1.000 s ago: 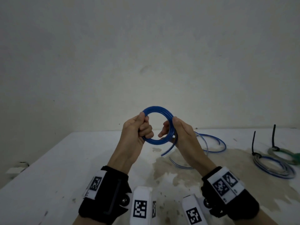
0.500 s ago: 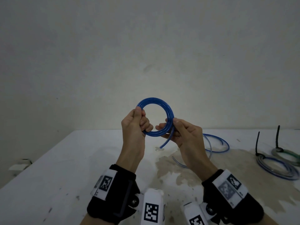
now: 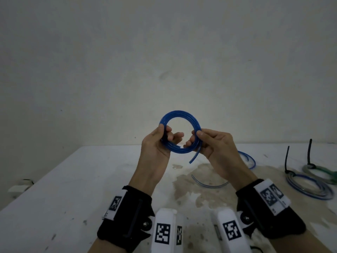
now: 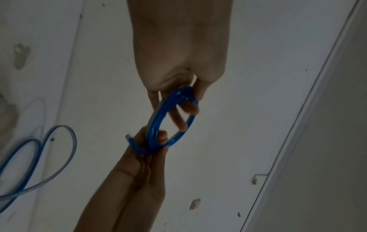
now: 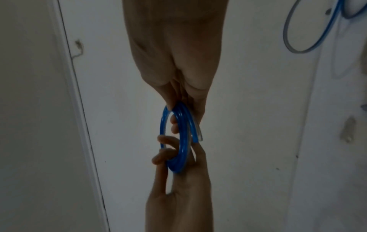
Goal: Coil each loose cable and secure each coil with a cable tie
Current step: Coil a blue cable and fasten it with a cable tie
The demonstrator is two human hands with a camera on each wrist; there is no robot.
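blue cable coil [image 3: 180, 133] | left hand [image 3: 156, 145] grip: pinching its left side | right hand [image 3: 217, 146] grip: pinching its right side

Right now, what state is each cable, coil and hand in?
blue coil: wound, held in the air, no tie visible, short end sticking out.
left hand: grips the coil's left side.
right hand: pinches the coil's right side.
loose blue cable: uncoiled on the table.
blue-grey coil: coiled, black tie on it.
green-grey coil: coiled, black tie on it.
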